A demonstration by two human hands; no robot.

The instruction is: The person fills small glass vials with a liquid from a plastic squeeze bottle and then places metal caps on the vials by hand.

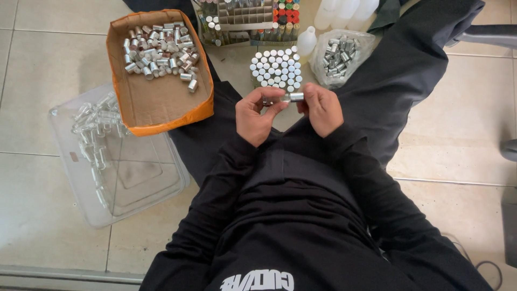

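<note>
I sit on a tiled floor in black clothes, both hands raised over my lap. My left hand (257, 115) pinches one end of a small glass vial (273, 99). My right hand (321, 108) grips a silver metal cap (296, 97) at the vial's other end. The two hands meet on this one piece. Just beyond the hands stands a tight block of upright vials with white and silver tops (277, 69).
An orange cardboard box (161, 105) holding several silver caps lies at the left. A clear plastic tray (121, 178) with empty glass vials is beside it. A clear bag of caps (340, 54), white bottles (344, 12) and a rack of coloured vials (247, 19) sit ahead.
</note>
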